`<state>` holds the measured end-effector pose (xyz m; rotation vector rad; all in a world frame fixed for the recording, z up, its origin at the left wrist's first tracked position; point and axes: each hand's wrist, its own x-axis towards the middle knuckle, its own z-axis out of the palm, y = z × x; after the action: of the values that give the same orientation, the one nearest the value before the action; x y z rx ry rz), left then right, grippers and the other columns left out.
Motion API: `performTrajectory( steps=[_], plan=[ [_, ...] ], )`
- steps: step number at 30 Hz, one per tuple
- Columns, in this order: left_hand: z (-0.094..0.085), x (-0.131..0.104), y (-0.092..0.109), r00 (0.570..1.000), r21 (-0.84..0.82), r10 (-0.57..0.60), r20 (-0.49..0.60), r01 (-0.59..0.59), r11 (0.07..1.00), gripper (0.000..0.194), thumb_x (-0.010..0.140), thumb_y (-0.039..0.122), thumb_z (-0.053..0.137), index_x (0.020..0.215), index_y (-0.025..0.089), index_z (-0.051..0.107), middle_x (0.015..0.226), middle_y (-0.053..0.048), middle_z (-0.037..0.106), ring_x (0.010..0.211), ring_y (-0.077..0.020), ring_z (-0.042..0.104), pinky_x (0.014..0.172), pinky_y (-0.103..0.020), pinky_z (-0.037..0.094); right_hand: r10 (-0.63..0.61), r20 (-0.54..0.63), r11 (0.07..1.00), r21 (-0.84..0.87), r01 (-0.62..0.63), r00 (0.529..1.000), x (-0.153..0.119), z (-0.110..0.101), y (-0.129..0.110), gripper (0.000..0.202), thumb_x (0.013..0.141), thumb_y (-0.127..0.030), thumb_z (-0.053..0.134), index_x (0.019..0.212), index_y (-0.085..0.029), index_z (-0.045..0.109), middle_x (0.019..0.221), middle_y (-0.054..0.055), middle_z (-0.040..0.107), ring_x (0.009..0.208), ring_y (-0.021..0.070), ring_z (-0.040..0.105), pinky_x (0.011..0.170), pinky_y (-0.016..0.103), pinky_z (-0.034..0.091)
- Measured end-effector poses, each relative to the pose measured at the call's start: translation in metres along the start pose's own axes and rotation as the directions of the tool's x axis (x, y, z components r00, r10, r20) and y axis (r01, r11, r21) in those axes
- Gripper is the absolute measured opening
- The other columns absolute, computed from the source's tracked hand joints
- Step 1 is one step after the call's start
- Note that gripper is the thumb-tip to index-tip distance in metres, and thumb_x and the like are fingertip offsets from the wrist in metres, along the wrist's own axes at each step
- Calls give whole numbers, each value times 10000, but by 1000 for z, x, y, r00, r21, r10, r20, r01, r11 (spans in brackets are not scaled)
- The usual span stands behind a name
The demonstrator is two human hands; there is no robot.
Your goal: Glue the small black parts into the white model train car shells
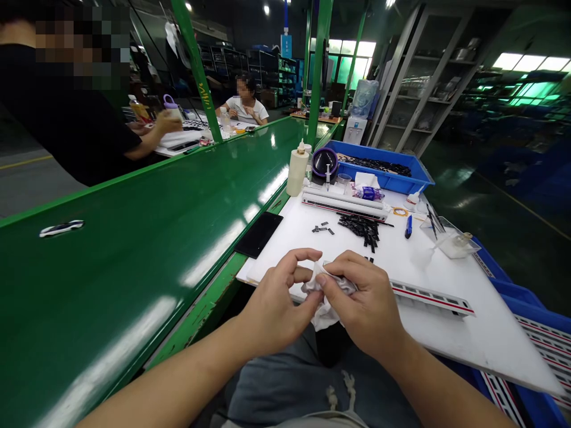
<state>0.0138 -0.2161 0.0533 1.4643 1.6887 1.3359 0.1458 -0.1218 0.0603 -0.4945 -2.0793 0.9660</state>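
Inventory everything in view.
Cloth or tissue: one, white, centre
Board: one, white, centre right
Striped shells: several, white and red, on board and lower right
Small strips: many, black, mid-board
Flat panel: one, black, board's left edge
Smaller items: uncounted, mixed, across board
Tall bottle: one, cream, board's far left corner
Bins: several, blue, behind and right
Long surface: one, green, left
Model car: one, white-black, on long surface
Water dispenser: one, white, background
Cabinet: one, grey, background right
Co-workers: at least two, black and white tops, upper left
Left hand, right hand: two, bare, on cloth
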Motion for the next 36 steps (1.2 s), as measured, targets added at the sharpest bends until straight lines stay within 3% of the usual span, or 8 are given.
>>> performTrajectory(
  steps=[11,15,20,28,36],
  plan=[
    [1,0,0,1000,39,23,-17,-23,999,399,850,196,589,1227,231,461,795,17,683,738,-147,652,693,-270,490,19,24,999,26,-20,1000,0,-5,2,104,850,-172,612,767,-194,669,747,0,583,701,135,550,652,274,423],
    [-3,2,3,999,95,-14,38,11,995,397,859,245,593,1242,236,489,845,6,705,732,-154,648,665,-272,496,94,90,986,126,-105,991,0,-8,9,144,883,-216,570,752,-200,629,741,-14,537,698,133,516,654,281,399],
    [-7,5,7,999,170,53,2,-52,984,336,837,256,620,1170,213,604,987,-35,715,932,-190,664,848,-311,513,189,148,945,241,-221,971,-3,-10,16,190,885,-274,555,712,-198,571,732,-18,488,679,138,473,633,283,372],
    [-4,5,6,991,243,132,10,-130,961,294,837,264,627,1120,186,649,984,-34,719,882,-179,657,865,-327,511,306,226,870,328,-368,925,-5,-11,17,225,857,-281,535,659,-200,466,672,-31,415,620,129,394,568,273,317],
    [-4,3,4,987,256,155,41,-160,953,294,837,270,624,1122,199,644,1007,-46,713,896,-193,647,901,-368,487,333,274,844,340,-415,902,-5,-13,17,225,839,-293,536,650,-201,456,613,-46,391,567,118,350,531,268,283]
  ],
)
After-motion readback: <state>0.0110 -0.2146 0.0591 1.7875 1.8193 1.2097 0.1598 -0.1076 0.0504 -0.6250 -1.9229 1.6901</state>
